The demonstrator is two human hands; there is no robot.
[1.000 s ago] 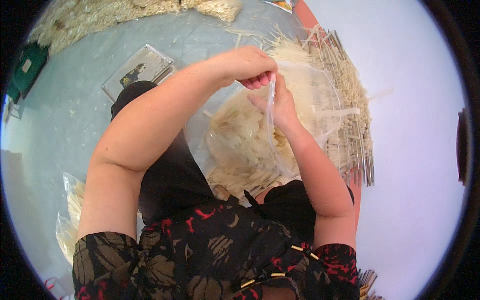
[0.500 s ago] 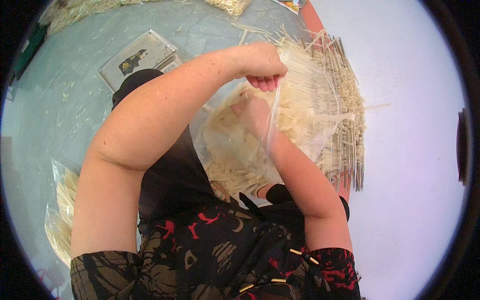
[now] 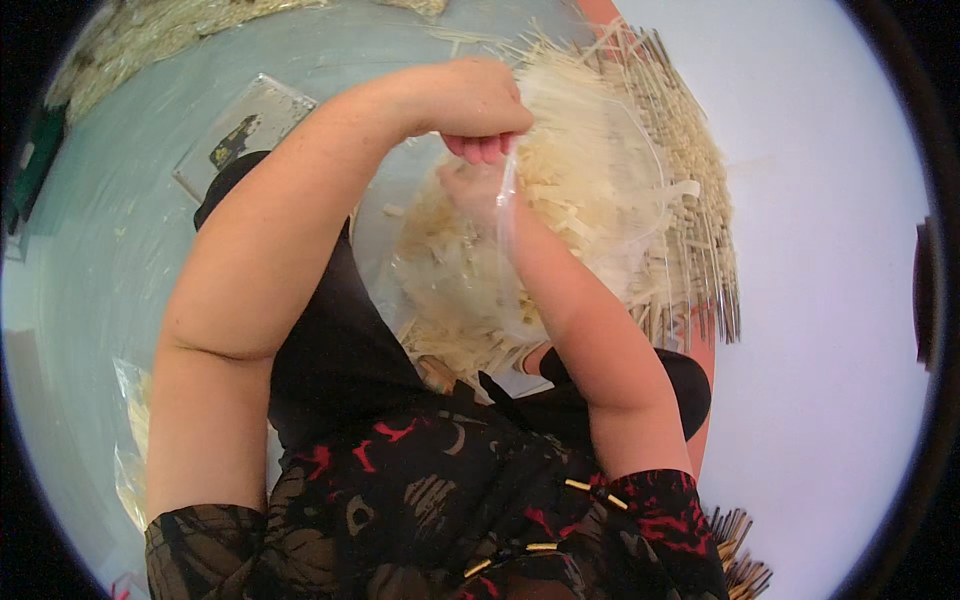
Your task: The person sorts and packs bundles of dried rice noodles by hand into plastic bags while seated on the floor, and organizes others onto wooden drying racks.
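Note:
My left hand (image 3: 482, 105) is closed on the upper rim of a large clear plastic bag (image 3: 508, 195), with the fingers curled under. Reaching in past that rim, my right hand (image 3: 476, 188) is inside the bag near its left side. I see it only through the plastic, and its fingers are blurred, so whether they grip anything is unclear. Pale cream, flat dried strips (image 3: 550, 195) lie in and around the bag in a loose heap. The bag's far edge spreads over the strips to the right.
A worn square metal platform (image 3: 262, 118) sits on the floor beyond my left knee. Bundled thin sticks (image 3: 700, 210) lie along the pale wall at right, with more sticks (image 3: 740, 555) at lower right. Filled clear bags (image 3: 130, 440) stand at left; a pale pile (image 3: 150, 40) lies at far left.
Both hands have shifted left and slightly up in the picture, as the whole view has moved. My left hand keeps hold of the bag's rim, and my right hand stays inside the bag.

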